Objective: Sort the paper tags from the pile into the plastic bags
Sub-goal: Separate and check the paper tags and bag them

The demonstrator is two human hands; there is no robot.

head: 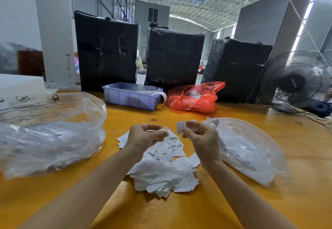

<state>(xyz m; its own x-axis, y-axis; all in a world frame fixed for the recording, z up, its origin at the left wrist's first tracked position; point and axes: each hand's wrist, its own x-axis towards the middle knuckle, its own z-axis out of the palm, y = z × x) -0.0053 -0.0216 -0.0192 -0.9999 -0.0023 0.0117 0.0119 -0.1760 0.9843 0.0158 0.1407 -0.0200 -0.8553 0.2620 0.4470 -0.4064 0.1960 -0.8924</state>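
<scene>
A pile of white paper tags (167, 169) lies on the yellow table (179, 210) between my forearms; one tag reads XXL. My left hand (145, 137) hovers over the pile's far end, fingers closed on a thin white tag. My right hand (199, 135) is raised just right of it, pinching a small stack of tags (181, 126) between thumb and fingers. A large crumpled clear plastic bag (52, 131) sits to the left. A second clear plastic bag (251, 149) with tags inside lies to the right, next to my right hand.
A lilac plastic bin (131, 97) and a red plastic bag (195, 97) stand at the table's far side, before three black wrapped bales (172, 56). A black fan (294, 81) stands at the far right. A white box (19, 85) is at the far left.
</scene>
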